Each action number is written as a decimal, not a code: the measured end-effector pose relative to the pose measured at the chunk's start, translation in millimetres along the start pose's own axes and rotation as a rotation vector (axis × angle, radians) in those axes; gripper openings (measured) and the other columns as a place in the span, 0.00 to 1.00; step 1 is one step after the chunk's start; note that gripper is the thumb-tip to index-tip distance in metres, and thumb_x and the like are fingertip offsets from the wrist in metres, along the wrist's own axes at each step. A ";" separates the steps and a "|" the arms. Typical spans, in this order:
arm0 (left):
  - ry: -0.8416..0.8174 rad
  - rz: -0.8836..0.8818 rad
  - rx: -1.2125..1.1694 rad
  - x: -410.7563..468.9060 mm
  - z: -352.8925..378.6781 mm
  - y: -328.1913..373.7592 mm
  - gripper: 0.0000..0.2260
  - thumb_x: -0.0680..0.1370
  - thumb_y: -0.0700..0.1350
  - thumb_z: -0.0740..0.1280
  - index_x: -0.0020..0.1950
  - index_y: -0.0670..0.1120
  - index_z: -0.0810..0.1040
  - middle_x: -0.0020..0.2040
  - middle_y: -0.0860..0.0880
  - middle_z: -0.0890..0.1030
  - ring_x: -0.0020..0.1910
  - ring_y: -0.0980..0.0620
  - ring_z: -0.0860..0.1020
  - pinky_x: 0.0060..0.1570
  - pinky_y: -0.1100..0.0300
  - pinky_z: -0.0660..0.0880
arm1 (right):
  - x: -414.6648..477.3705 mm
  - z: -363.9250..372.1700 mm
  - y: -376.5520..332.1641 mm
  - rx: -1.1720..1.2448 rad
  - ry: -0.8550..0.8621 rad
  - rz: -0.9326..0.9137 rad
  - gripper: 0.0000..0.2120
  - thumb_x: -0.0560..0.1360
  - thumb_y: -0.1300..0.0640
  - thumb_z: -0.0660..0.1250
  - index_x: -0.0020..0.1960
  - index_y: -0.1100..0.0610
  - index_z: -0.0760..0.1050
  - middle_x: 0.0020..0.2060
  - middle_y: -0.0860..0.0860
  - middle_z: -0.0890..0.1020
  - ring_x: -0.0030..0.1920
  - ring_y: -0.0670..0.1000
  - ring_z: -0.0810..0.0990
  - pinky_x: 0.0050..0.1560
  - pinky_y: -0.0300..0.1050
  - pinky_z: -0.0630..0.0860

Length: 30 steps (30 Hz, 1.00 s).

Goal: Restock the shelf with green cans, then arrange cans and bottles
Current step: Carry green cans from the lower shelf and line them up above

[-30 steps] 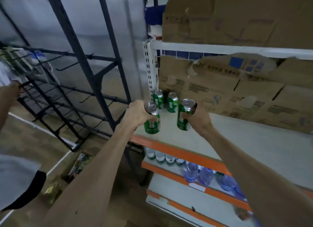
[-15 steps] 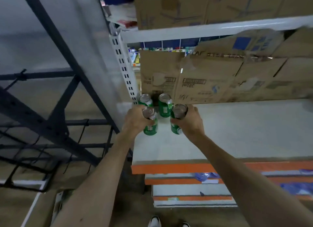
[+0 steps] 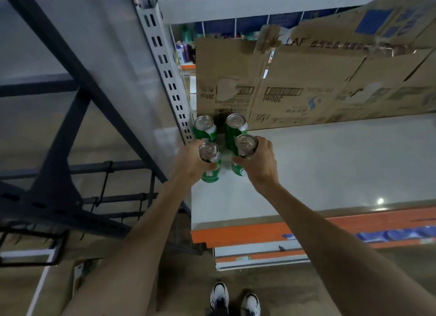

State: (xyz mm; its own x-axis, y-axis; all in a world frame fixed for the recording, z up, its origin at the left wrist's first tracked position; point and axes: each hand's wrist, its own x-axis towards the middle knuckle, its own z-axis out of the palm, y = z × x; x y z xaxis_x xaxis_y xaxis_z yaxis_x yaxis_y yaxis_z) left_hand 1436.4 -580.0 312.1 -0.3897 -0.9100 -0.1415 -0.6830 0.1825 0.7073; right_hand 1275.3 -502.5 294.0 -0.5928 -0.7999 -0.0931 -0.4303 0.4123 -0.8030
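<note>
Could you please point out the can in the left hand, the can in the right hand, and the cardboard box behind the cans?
Left-hand can (image 3: 210, 173): head view, on its green side.
Right-hand can (image 3: 245, 143): head view, on its silver top.
Cardboard box (image 3: 236, 67): head view, on its front face.

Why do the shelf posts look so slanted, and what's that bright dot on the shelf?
In the head view, the wide-angle lens bends straight lines, so the slotted post leans; the bright dot is glare from a light on the glossy shelf; the cardboard boxes look soft and slightly blurred.
</note>
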 end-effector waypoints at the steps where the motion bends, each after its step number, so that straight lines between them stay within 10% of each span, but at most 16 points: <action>1: 0.015 -0.005 0.003 -1.1 -0.3 -3.1 0.24 0.64 0.44 0.80 0.58 0.48 0.79 0.50 0.51 0.82 0.49 0.50 0.79 0.49 0.55 0.74 | -2.1 3.5 2.2 0.007 0.005 0.000 0.32 0.65 0.54 0.79 0.64 0.55 0.68 0.61 0.51 0.72 0.53 0.56 0.77 0.55 0.53 0.76; 20: -0.034 0.002 -0.176 -1.0 -7.7 -13.0 0.37 0.66 0.43 0.80 0.72 0.46 0.69 0.65 0.50 0.76 0.63 0.51 0.75 0.61 0.56 0.71 | -14.4 -4.4 15.9 0.036 -0.108 -0.124 0.37 0.69 0.53 0.76 0.72 0.57 0.61 0.65 0.53 0.66 0.58 0.51 0.71 0.55 0.42 0.70; 30: -0.040 0.077 -0.040 1.3 -14.8 -11.3 0.21 0.71 0.50 0.76 0.62 0.47 0.79 0.57 0.49 0.82 0.55 0.51 0.78 0.54 0.58 0.72 | 3.2 -22.7 -9.3 -0.381 -0.093 -0.242 0.30 0.71 0.38 0.70 0.63 0.58 0.71 0.58 0.55 0.74 0.59 0.57 0.72 0.53 0.53 0.74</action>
State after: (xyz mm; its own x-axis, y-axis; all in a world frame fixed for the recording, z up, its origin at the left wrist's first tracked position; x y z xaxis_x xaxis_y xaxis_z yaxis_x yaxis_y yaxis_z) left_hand 1452.7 -588.8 314.3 -0.4649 -0.8782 -0.1124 -0.6251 0.2358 0.7441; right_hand 1261.9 -499.0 314.5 -0.3887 -0.9214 0.0040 -0.7785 0.3261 -0.5362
